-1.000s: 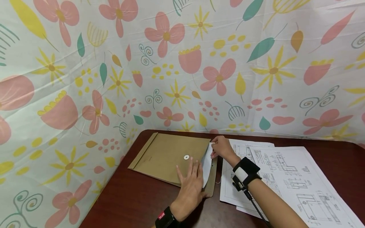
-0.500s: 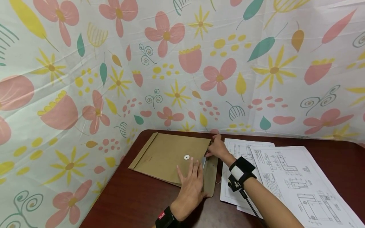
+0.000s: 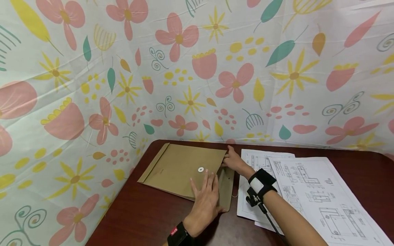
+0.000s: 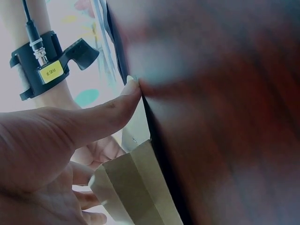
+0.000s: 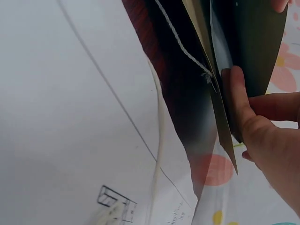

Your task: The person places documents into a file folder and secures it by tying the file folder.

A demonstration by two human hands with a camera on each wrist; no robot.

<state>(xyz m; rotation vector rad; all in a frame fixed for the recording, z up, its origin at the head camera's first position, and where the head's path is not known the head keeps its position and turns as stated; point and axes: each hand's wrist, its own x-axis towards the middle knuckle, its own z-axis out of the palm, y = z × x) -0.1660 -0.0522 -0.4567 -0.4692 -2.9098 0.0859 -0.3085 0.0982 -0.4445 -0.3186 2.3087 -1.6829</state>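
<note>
Worktop: dark reddish-brown wooden worktop (image 3: 147, 212).
Room: floral-printed white sheeting (image 3: 92, 85) at 12 and 9 o'clock.
Envelopes: 1 flat brown kraft paper envelope (image 3: 181, 169), far-left of worktop.
Drawing sheets: at least 2 white printed sheets (image 3: 311, 191), 3 o'clock of envelope.
Hands: 2; left hand (image 3: 205, 201) flat, fingers straight, pressing envelope; right hand (image 3: 233, 160) pinching its open edge.

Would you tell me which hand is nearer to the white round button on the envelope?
Left. The left hand lies flat on the brown envelope, its fingertips just below the white button. The right hand is farther away, at the envelope's open right edge.
</note>
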